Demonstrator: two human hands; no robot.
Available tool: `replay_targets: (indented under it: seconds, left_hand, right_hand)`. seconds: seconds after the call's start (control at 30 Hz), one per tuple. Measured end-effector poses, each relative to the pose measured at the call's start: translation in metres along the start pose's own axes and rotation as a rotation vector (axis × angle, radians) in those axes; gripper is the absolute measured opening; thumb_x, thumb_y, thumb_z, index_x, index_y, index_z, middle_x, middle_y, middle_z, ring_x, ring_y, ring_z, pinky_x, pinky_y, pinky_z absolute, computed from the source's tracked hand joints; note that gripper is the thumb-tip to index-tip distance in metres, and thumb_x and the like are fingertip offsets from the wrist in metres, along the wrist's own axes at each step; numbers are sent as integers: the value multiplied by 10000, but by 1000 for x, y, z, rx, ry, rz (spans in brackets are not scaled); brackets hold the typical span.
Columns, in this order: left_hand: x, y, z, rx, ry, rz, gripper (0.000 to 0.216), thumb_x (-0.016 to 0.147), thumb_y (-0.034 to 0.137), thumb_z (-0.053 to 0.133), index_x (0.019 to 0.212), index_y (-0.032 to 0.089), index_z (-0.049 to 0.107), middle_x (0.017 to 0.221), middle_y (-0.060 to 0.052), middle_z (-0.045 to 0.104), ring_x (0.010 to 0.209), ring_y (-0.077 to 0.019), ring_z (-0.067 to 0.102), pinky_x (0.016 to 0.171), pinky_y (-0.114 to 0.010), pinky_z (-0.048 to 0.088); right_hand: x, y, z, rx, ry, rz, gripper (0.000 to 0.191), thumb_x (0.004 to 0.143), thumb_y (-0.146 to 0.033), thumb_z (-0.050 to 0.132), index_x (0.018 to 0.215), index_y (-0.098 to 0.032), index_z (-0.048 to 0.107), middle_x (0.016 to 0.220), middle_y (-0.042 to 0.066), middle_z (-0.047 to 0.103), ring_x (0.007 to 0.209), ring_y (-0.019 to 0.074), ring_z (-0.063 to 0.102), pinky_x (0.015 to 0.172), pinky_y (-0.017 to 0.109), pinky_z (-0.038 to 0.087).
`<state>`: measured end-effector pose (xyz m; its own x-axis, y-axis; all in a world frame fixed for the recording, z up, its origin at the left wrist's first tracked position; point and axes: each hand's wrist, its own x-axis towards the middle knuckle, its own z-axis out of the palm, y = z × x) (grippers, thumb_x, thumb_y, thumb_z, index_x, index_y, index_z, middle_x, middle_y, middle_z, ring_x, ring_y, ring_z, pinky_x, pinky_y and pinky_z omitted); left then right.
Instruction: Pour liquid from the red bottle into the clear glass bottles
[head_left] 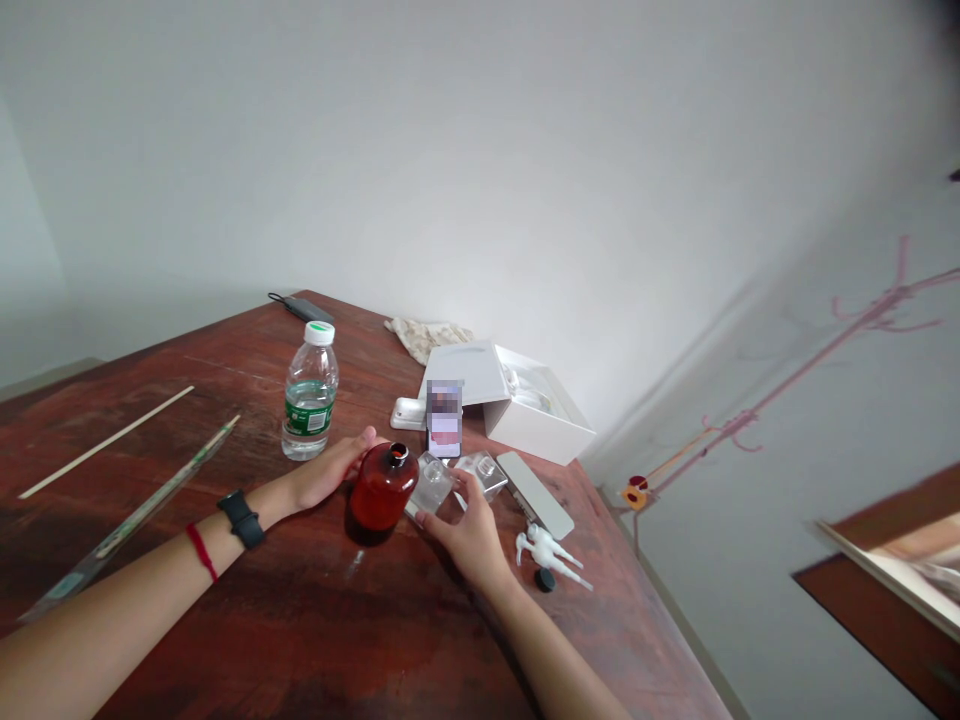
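Note:
My left hand is at the left side of an amber bottle, curved round it, with part of the fingers hidden behind it. The bottle has an open, uncapped neck. Just to its right, my right hand has its thumb and fingers round a clear square bottle. A second clear square bottle lies beyond the right fingers. White pump tops with thin tubes and a black cap lie right of my right hand.
A water bottle stands upright at left, near two thin sticks, one wrapped in plastic. A propped phone, an open white box, a grey flat case and a cloth lie toward the wall. The table's right edge is close.

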<state>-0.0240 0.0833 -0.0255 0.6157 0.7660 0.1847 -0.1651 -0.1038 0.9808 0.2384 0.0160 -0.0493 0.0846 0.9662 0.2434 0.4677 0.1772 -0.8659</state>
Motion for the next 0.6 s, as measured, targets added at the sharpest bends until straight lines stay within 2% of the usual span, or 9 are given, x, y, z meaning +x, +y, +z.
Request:
replay_targets:
  seconds: [0.2, 0.27, 0.3, 0.33, 0.4, 0.47, 0.6]
  left_hand:
    - [-1, 3, 3, -16, 19, -30, 812, 994, 844, 453, 1240, 141, 774, 1134, -96, 837, 1075, -309, 744, 974, -370, 537]
    - [-1, 5, 4, -14, 15, -29, 801, 1001, 836, 449, 1212, 140, 785, 1124, -90, 842, 1075, -312, 748, 982, -372, 539]
    - [-1, 6, 5, -14, 12, -25, 797, 1004, 832, 449, 1198, 138, 790, 1127, -90, 843, 1084, -314, 748, 994, -375, 538]
    - [-1, 7, 5, -14, 7, -18, 796, 1006, 829, 449, 1192, 136, 793, 1140, -91, 842, 1103, -318, 746, 1013, -378, 534]
    - [0, 9, 6, -18, -1, 0, 801, 1006, 829, 450, 1202, 132, 793, 1180, -94, 836, 1161, -326, 732, 1064, -382, 518]
    - [1, 10, 6, -22, -10, 17, 810, 1010, 827, 443, 1214, 124, 790, 1217, -101, 828, 1204, -331, 719, 1102, -387, 501]
    - [2, 8, 5, -25, -32, 26, 809, 1019, 815, 442, 1209, 112, 794, 1256, -117, 819, 1230, -341, 716, 1139, -407, 482]
  right_hand:
    - [-4, -5, 3, 68, 24, -21, 636, 686, -313, 920, 1243, -228, 626, 1213, 93, 795, 1152, 326, 745, 995, 449, 585]
    - [-5, -9, 3, 89, 55, -15, 619, 700, -326, 905, 1241, -228, 620, 1228, 97, 787, 1021, 295, 763, 806, 371, 616]
    - [-5, -10, 3, 103, 61, 5, 619, 707, -339, 896, 1245, -231, 610, 1249, 101, 778, 870, 254, 761, 654, 319, 586]
    - [-5, -12, 3, 119, 57, 32, 624, 714, -352, 888, 1252, -234, 595, 1280, 106, 764, 700, 196, 717, 517, 276, 509]
    - [-5, -14, 2, 162, 47, 75, 641, 716, -368, 879, 1261, -241, 568, 1328, 112, 732, 467, 82, 537, 384, 233, 335]
    - [-5, -15, 1, 198, 46, 81, 652, 707, -374, 885, 1256, -240, 558, 1281, 99, 733, 417, 38, 442, 372, 221, 277]
    - [-7, -17, -1, 269, 73, 47, 639, 733, -402, 873, 1250, -241, 534, 1025, 30, 739, 452, 66, 503, 418, 218, 367]
